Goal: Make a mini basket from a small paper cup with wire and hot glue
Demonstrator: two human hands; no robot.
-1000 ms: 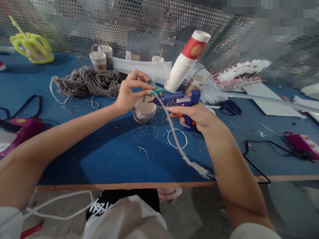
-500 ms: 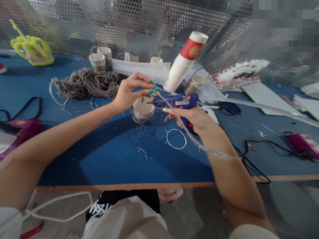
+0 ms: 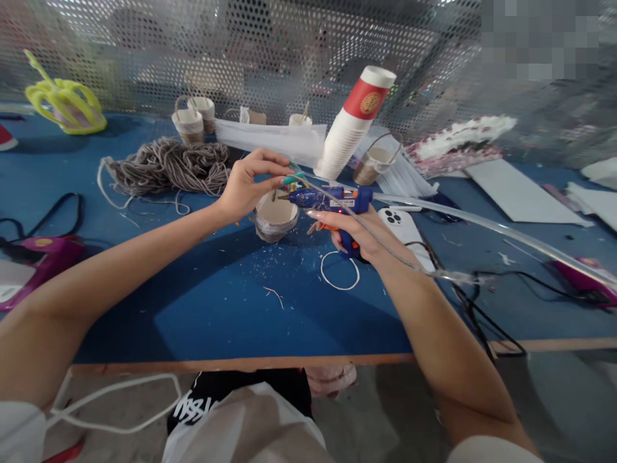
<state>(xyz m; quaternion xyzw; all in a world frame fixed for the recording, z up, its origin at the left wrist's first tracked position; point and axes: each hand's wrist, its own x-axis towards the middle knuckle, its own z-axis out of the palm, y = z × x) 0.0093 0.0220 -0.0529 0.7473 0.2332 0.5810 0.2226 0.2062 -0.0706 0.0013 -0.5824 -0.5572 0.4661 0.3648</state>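
Observation:
My left hand (image 3: 253, 183) pinches a thin grey cord (image 3: 376, 238) above a small paper cup (image 3: 276, 215) wrapped in cord near its rim. The cord trails to the right across my right wrist. My right hand (image 3: 359, 231) is closed round a blue hot glue gun (image 3: 332, 198), whose nozzle points left over the cup's rim. A long clear glue stick (image 3: 486, 225) extends from the back of the gun. A white ring (image 3: 340, 287) lies on the blue table below the gun.
Grey yarn (image 3: 168, 168) lies left of the cup. Behind stand a tilted stack of paper cups (image 3: 344, 135) and small handled cups (image 3: 189, 125). A white phone (image 3: 407, 235) lies right of my right hand, near black cables. A purple glue gun (image 3: 45, 260) rests at left.
The glue gun and my right hand have shifted slightly left, bringing the nozzle further over the cup. The cord's trailing end has swung, and more of the phone shows.

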